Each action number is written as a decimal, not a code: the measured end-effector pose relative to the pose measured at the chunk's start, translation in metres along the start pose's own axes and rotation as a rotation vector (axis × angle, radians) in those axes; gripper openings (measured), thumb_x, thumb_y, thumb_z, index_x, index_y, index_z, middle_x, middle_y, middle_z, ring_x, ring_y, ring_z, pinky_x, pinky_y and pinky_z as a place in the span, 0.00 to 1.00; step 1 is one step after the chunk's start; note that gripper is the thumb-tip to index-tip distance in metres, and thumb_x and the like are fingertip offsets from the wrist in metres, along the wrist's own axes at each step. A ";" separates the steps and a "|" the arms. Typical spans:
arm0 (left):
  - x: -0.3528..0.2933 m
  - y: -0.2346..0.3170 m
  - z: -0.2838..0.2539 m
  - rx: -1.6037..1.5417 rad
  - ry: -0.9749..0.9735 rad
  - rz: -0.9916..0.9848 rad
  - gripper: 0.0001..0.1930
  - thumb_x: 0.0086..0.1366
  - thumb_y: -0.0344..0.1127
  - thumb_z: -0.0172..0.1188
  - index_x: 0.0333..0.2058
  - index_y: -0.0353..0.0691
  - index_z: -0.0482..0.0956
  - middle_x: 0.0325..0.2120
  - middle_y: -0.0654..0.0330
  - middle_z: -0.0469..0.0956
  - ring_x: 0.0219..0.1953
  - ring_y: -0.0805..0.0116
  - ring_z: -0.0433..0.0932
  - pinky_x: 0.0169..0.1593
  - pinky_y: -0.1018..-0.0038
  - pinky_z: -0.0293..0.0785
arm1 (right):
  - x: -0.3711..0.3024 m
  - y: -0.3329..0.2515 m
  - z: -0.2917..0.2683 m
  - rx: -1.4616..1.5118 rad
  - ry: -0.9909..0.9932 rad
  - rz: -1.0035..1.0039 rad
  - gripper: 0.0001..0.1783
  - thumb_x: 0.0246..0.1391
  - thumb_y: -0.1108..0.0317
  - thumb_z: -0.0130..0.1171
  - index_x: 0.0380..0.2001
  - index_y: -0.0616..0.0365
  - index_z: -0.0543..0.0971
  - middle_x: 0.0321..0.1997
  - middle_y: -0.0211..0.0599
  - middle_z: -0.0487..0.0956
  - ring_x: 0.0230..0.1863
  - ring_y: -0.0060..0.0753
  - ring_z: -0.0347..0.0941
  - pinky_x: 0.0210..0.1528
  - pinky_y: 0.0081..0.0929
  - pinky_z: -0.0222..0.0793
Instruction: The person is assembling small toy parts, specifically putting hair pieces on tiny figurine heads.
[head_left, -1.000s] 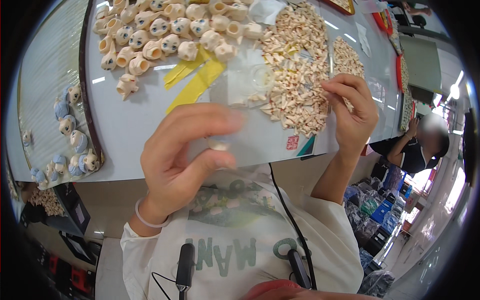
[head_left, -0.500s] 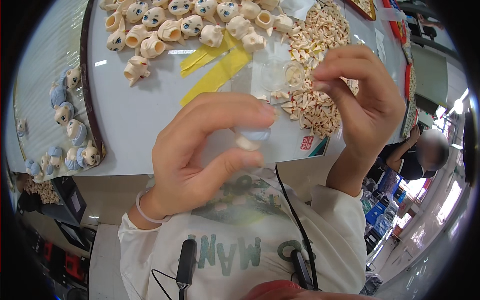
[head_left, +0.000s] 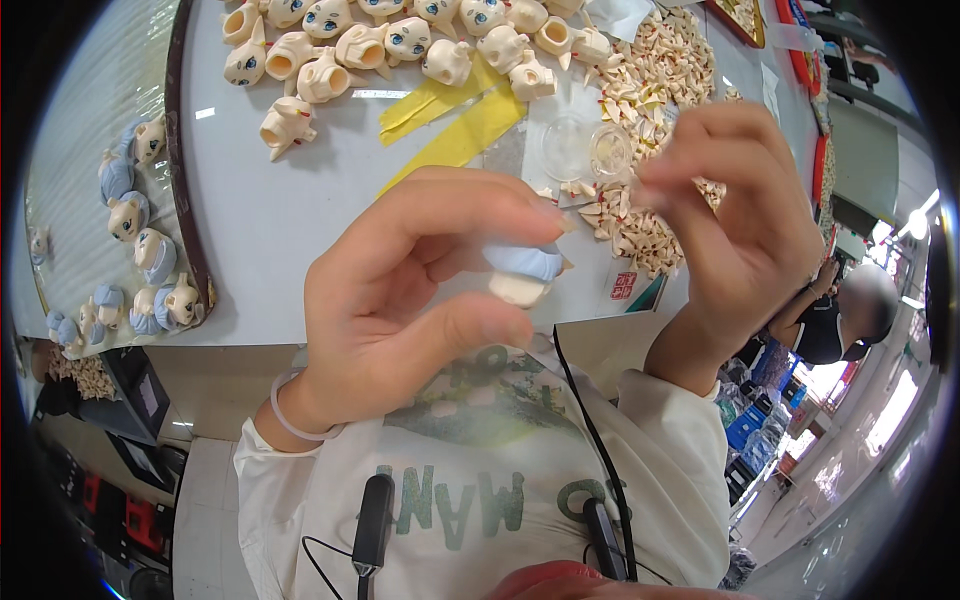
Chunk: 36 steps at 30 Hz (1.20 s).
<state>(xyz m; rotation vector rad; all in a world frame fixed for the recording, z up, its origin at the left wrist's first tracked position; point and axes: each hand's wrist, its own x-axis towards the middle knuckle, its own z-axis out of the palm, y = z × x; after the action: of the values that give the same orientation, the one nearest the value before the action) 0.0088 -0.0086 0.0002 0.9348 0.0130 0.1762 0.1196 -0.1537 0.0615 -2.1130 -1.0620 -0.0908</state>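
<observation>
My left hand (head_left: 400, 280) curls around a small doll head (head_left: 522, 275), cream below with a light blue cap-like part on top, held between thumb and fingers above the table's front edge. To its right my right hand (head_left: 735, 210) is raised with thumb and fingertips pinched together. Whatever may be between those fingertips is too small and blurred to name. Just beyond that hand spreads a heap of small pointed cream pieces with reddish marks (head_left: 655, 75). Two small transparent round dishes (head_left: 566, 150) stand beside the heap.
Many bare doll heads (head_left: 325, 75) with painted blue eyes lie at the far side. Yellow tape strips (head_left: 460, 130) stick to the table (head_left: 240, 220). At left, a brown-edged tray (head_left: 185, 200) holds several blue-capped heads (head_left: 152, 255). Another person (head_left: 825, 320) sits at far right.
The view has shifted slightly, so the table items appear farther right. The doll head in my left hand shows more of its blue part. My right hand stays pinched, slightly turned.
</observation>
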 end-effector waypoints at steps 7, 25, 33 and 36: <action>-0.006 0.000 0.003 0.002 0.048 -0.012 0.24 0.48 0.44 0.64 0.37 0.34 0.67 0.33 0.52 0.70 0.31 0.66 0.73 0.36 0.75 0.72 | -0.028 -0.016 0.024 0.517 0.071 0.063 0.12 0.33 0.71 0.66 0.18 0.59 0.71 0.23 0.34 0.67 0.25 0.24 0.61 0.28 0.20 0.58; -0.010 0.000 -0.007 0.319 -0.116 0.234 0.16 0.48 0.34 0.64 0.33 0.32 0.72 0.30 0.51 0.73 0.34 0.62 0.75 0.38 0.74 0.72 | -0.045 -0.023 0.040 0.614 0.128 0.033 0.15 0.28 0.83 0.64 0.22 0.58 0.72 0.28 0.37 0.71 0.26 0.24 0.66 0.25 0.16 0.62; -0.006 0.006 -0.007 0.081 -0.066 -0.009 0.17 0.46 0.18 0.59 0.39 0.29 0.72 0.37 0.57 0.73 0.31 0.75 0.71 0.36 0.82 0.66 | -0.044 -0.032 0.038 0.246 0.198 -0.037 0.21 0.28 0.87 0.62 0.31 0.57 0.76 0.30 0.37 0.69 0.24 0.24 0.67 0.25 0.15 0.68; -0.002 0.008 -0.002 0.049 -0.086 0.084 0.16 0.47 0.19 0.59 0.38 0.30 0.71 0.37 0.57 0.72 0.36 0.74 0.69 0.41 0.80 0.64 | -0.047 -0.033 0.042 0.148 0.244 -0.101 0.24 0.25 0.82 0.64 0.34 0.57 0.77 0.33 0.35 0.69 0.25 0.27 0.67 0.24 0.19 0.63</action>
<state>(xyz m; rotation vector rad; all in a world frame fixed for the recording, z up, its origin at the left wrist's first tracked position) 0.0052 -0.0027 0.0056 0.9915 -0.1018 0.2137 0.0543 -0.1450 0.0338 -1.8619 -0.9963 -0.3019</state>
